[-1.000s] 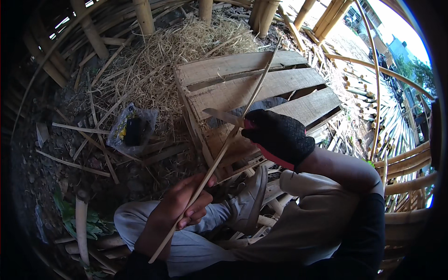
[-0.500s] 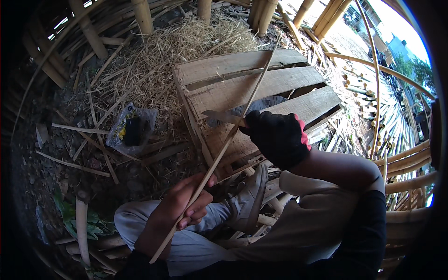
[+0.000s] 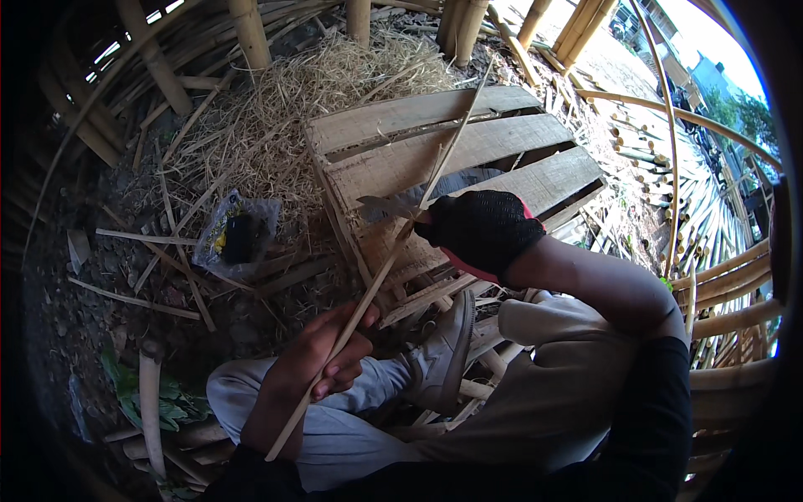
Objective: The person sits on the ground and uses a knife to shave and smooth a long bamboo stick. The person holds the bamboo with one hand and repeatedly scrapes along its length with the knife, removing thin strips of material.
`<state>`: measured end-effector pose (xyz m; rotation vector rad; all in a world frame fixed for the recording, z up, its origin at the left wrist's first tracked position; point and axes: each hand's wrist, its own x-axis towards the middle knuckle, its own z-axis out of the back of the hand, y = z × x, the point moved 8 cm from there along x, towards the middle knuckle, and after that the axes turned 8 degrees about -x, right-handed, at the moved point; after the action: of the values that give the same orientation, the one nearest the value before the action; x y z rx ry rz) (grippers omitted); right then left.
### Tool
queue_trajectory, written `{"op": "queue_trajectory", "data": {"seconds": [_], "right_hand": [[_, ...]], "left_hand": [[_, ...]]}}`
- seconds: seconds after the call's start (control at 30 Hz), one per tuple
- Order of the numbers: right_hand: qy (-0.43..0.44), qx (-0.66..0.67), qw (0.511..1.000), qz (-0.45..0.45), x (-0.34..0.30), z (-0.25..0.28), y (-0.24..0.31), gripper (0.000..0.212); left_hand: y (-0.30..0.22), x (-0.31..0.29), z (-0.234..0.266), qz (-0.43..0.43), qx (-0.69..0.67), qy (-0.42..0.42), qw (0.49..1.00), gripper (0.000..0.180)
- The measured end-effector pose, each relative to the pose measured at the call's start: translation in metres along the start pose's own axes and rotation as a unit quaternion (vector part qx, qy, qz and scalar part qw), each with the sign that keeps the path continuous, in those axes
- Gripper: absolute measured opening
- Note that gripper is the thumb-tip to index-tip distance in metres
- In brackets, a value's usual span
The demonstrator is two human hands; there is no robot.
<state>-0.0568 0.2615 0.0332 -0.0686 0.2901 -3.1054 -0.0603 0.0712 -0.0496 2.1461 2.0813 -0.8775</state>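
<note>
A long, thin bamboo strip [image 3: 365, 303] runs slantwise from my lap up over a wooden crate [image 3: 393, 171]. My bare left hand [image 3: 336, 356] is closed around its lower part. In a black and red glove, my right hand [image 3: 483, 234] grips a knife [image 3: 389, 207], its handle mostly hidden by the fingers. The blade points left and lies across the strip at about its middle. Just above the blade, a thin sliver [image 3: 437, 163] stands away from the strip.
A heap of fine bamboo shavings [image 3: 318, 100] lies behind the crate. On the ground at left is a clear plastic bag [image 3: 237, 233] with a black and yellow thing inside. Bamboo posts [image 3: 248, 33] stand at the back; cut bamboo poles [image 3: 686, 209] lie at right. My shoe [image 3: 443, 356] is below the crate.
My right hand and the knife have moved slightly left and down along the strip. A sliver now stands out above the blade. The left hand keeps its grip.
</note>
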Motion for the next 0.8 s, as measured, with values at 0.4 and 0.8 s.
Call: {"op": "queue_trajectory", "data": {"seconds": [0.4,0.8], "right_hand": [[0.289,0.601,0.687,-0.289,-0.032,-0.053,-0.005,0.036],[0.177,0.377,0.864,-0.283,-0.024,-0.046,-0.028,0.069]], "left_hand": [[0.004,0.007,-0.011,-0.039,0.051,-0.022,0.998,0.02],[0.019,0.0,-0.014,-0.061,0.206,-0.054,0.975,0.032]]}}
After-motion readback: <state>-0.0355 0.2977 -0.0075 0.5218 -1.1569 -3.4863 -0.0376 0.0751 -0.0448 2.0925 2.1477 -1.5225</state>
